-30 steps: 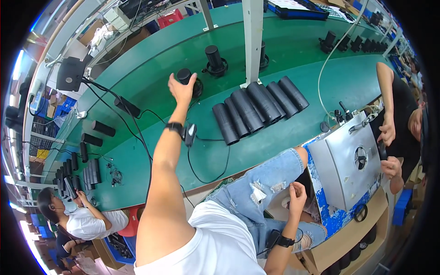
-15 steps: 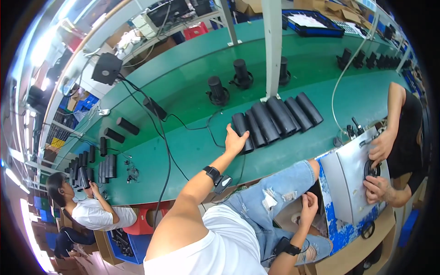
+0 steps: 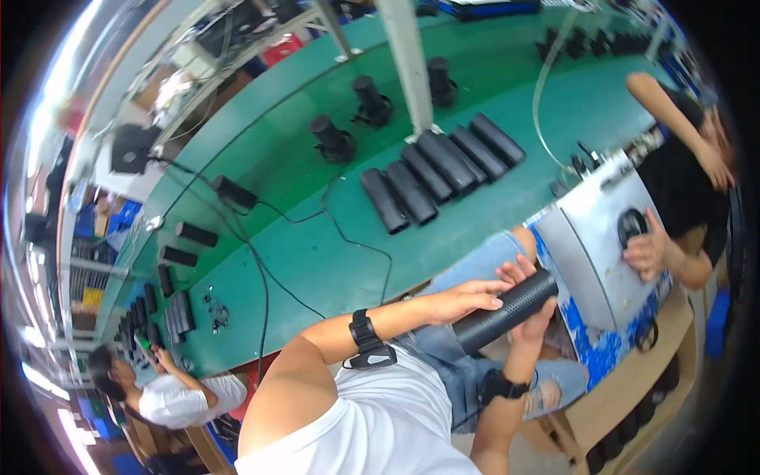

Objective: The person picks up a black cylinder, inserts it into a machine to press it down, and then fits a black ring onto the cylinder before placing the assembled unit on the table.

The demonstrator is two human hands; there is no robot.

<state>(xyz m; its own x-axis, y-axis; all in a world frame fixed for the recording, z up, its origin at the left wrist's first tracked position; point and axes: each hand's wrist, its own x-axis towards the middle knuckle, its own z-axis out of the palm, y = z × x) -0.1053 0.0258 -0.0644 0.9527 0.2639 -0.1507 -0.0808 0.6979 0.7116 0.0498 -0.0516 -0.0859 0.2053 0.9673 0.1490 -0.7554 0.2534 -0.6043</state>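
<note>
I'm holding the black cylinder (image 3: 507, 310) over my lap, below the green bench (image 3: 332, 261), left hand (image 3: 467, 299) laid along its top and right hand (image 3: 532, 313) cupped underneath, both closed on its mesh middle, which I'm judging rigid, fairly light and grippy

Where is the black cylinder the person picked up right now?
In the head view, the black cylinder sits right of centre, off the green bench and above the person's lap, held between the left hand and right hand, beside the grey metal box.
</note>
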